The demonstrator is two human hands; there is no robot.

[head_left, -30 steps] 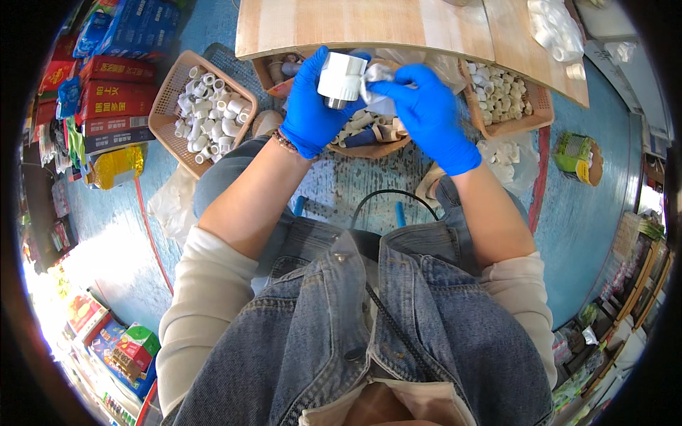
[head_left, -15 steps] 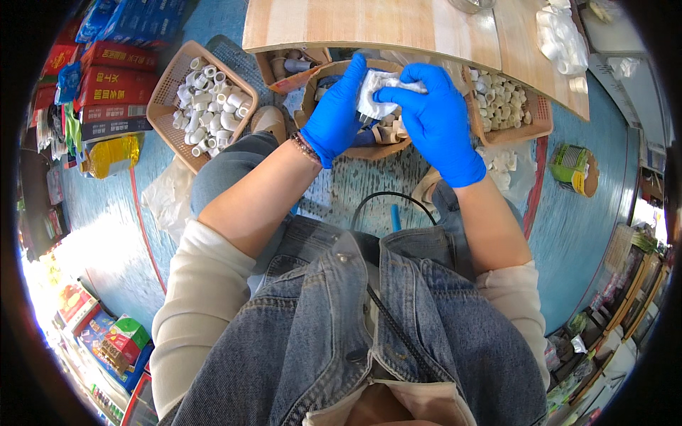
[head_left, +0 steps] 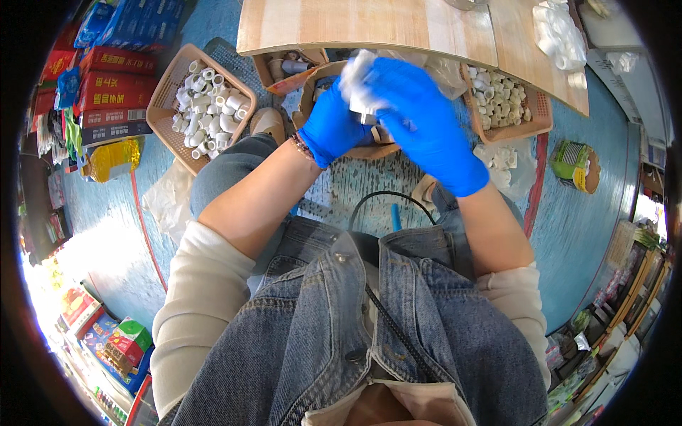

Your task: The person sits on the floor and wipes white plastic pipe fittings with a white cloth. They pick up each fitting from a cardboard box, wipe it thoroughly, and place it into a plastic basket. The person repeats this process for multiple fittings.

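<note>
gripping fitting point(head_left: 363, 109) in left hand point(head_left: 332, 125) | clutching cloth point(head_left: 355, 78) over it in right hand point(head_left: 420, 113) | wiping seemingly under way, amount done or left unclear

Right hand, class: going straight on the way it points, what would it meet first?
The white cloth against it; beyond that, the wooden tabletop looks next, though depth is unclear.

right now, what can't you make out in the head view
All in the head view:
White plastic fitting: mostly hidden by the right blue-gloved hand and white crumpled cloth.
Cloth: edges motion-blurred.
Left blue-gloved hand: fingertips hidden behind cloth and right hand.
Round silvery metal dish: cut off by the top edge.
</note>
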